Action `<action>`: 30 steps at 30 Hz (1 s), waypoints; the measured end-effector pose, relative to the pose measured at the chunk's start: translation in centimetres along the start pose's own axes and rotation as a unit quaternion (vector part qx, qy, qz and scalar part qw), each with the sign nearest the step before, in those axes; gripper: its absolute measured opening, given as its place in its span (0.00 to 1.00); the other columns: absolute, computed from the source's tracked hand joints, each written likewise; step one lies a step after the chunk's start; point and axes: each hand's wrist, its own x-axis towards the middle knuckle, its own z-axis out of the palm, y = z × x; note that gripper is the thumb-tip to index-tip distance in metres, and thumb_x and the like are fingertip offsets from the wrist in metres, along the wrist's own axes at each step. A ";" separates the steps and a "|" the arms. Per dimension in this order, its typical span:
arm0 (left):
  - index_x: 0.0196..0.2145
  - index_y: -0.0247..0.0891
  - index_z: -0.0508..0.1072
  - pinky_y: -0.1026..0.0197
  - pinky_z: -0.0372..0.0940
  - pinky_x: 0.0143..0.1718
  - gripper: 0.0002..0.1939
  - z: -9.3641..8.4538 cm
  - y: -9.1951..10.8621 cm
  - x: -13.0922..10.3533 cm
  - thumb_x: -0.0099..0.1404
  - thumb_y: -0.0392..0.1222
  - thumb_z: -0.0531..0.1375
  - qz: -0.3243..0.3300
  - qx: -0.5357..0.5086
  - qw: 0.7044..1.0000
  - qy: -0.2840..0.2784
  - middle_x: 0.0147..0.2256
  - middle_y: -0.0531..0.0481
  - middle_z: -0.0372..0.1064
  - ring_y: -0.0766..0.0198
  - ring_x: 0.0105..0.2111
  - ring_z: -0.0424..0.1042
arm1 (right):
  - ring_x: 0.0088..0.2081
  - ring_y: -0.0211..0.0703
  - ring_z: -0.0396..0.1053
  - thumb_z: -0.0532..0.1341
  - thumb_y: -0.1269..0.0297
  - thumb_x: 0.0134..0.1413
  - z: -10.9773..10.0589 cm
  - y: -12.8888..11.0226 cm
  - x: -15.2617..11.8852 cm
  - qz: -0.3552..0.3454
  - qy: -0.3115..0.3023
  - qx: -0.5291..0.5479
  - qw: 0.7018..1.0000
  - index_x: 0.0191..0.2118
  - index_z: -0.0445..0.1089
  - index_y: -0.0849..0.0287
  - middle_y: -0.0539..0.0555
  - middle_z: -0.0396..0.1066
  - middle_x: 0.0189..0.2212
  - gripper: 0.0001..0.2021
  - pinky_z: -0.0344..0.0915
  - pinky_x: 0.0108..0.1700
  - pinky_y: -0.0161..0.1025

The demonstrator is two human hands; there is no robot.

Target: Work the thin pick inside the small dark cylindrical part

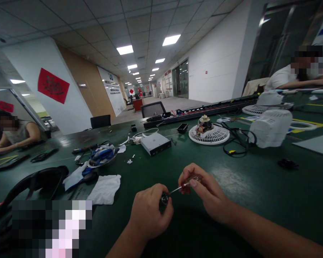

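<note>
Slantwise, the right hand [208,191] grips a clear-handled metal screwdriver [187,182] angled leftward at the round black part [164,198] the left hand [149,208] pinches.

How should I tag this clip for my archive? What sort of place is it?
Likely an office used as a workshop: a round white plastic grille with exposed motor-like parts, a metal screwdriver with a translucent handle, and a black mesh-backed office chair beyond the dark green table.

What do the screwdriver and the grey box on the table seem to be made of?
Screwdriver: the thin shaft gleams like polished metal; the translucent, glossy handle suggests plastic. Grey box: perhaps matte sheet metal, given its even faces and crisp edges.
</note>
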 end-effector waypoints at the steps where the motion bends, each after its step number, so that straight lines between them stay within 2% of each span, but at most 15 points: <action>1: 0.36 0.40 0.67 0.60 0.58 0.26 0.03 0.0 0.0 0.0 0.63 0.38 0.54 -0.002 0.001 1.000 -0.002 0.27 0.53 0.69 0.63 0.24 0.69 | 0.31 0.38 0.69 0.54 0.57 0.67 0.0 0.0 0.0 -0.003 0.002 -0.009 1.000 0.39 0.67 0.58 0.52 0.70 0.31 0.10 0.67 0.33 0.35; 4: 0.36 0.40 0.67 0.60 0.59 0.26 0.03 -0.1 -0.1 0.2 0.64 0.39 0.54 -0.018 0.006 1.000 -0.010 0.27 0.53 0.69 0.63 0.25 0.70 | 0.29 0.37 0.69 0.55 0.61 0.67 -0.2 0.0 0.0 -0.031 0.005 -0.078 0.996 0.37 0.71 0.58 0.52 0.71 0.29 0.11 0.66 0.32 0.34; 6: 0.37 0.40 0.67 0.61 0.59 0.27 0.04 -0.1 -0.1 0.3 0.65 0.39 0.54 -0.036 0.010 0.999 -0.012 0.28 0.52 0.70 0.62 0.26 0.71 | 0.26 0.36 0.69 0.55 0.62 0.66 -0.3 0.0 0.1 -0.044 0.028 -0.115 0.992 0.35 0.72 0.59 0.51 0.71 0.25 0.12 0.65 0.29 0.33; 9: 0.38 0.40 0.67 0.61 0.60 0.27 0.04 -0.1 -0.2 0.2 0.66 0.40 0.54 -0.060 0.008 0.998 -0.011 0.29 0.52 0.70 0.63 0.26 0.71 | 0.22 0.36 0.68 0.56 0.60 0.66 -0.4 0.1 0.1 -0.035 0.088 -0.111 0.989 0.33 0.73 0.59 0.50 0.71 0.21 0.13 0.63 0.24 0.32; 11: 0.38 0.40 0.67 0.61 0.60 0.27 0.04 -0.1 -0.2 0.2 0.66 0.41 0.54 -0.065 0.004 0.998 -0.012 0.29 0.53 0.70 0.63 0.26 0.71 | 0.21 0.36 0.68 0.57 0.58 0.66 -0.4 0.2 0.1 -0.024 0.101 -0.091 0.990 0.32 0.72 0.59 0.50 0.71 0.20 0.14 0.63 0.23 0.32; 16: 0.38 0.40 0.67 0.61 0.59 0.27 0.04 0.1 -0.3 0.1 0.67 0.41 0.54 -0.052 -0.003 0.999 -0.013 0.29 0.53 0.69 0.63 0.26 0.70 | 0.24 0.36 0.69 0.56 0.57 0.67 -0.1 0.3 0.3 -0.017 0.035 -0.061 0.997 0.36 0.72 0.59 0.51 0.72 0.25 0.13 0.66 0.26 0.32; 19: 0.38 0.41 0.67 0.61 0.59 0.26 0.04 0.1 -0.4 0.1 0.68 0.41 0.53 -0.058 -0.005 0.998 -0.016 0.28 0.54 0.69 0.63 0.26 0.70 | 0.27 0.36 0.70 0.57 0.58 0.66 0.0 0.3 0.3 -0.017 0.006 -0.091 0.996 0.38 0.72 0.58 0.51 0.73 0.28 0.11 0.66 0.29 0.33; 22: 0.38 0.41 0.67 0.61 0.59 0.26 0.03 0.1 -0.5 0.0 0.67 0.40 0.54 -0.073 0.002 0.997 -0.021 0.28 0.54 0.69 0.63 0.25 0.70 | 0.28 0.37 0.70 0.56 0.57 0.67 0.0 0.4 0.4 -0.006 0.012 -0.123 0.992 0.38 0.71 0.58 0.52 0.73 0.29 0.11 0.65 0.29 0.33; 25: 0.37 0.41 0.67 0.61 0.59 0.26 0.03 0.3 -0.4 0.0 0.66 0.39 0.54 -0.050 0.019 0.998 -0.028 0.28 0.54 0.70 0.63 0.26 0.71 | 0.26 0.37 0.69 0.54 0.56 0.68 -0.2 0.5 0.4 0.016 0.007 -0.084 0.996 0.37 0.70 0.59 0.51 0.73 0.27 0.14 0.66 0.29 0.34; 27: 0.37 0.41 0.67 0.60 0.60 0.26 0.03 0.5 -0.3 0.1 0.66 0.39 0.54 -0.031 0.025 0.999 -0.021 0.29 0.53 0.70 0.62 0.26 0.71 | 0.26 0.37 0.70 0.54 0.55 0.68 -0.3 0.6 0.4 0.013 0.005 -0.053 0.999 0.37 0.70 0.59 0.51 0.73 0.27 0.14 0.66 0.28 0.33; 30: 0.38 0.40 0.67 0.60 0.61 0.27 0.03 0.7 -0.2 0.1 0.66 0.38 0.54 -0.036 0.029 0.999 -0.005 0.30 0.53 0.70 0.62 0.26 0.72 | 0.28 0.37 0.70 0.56 0.56 0.67 -0.3 0.6 0.3 -0.014 0.031 -0.068 0.997 0.38 0.70 0.58 0.51 0.72 0.28 0.12 0.66 0.30 0.34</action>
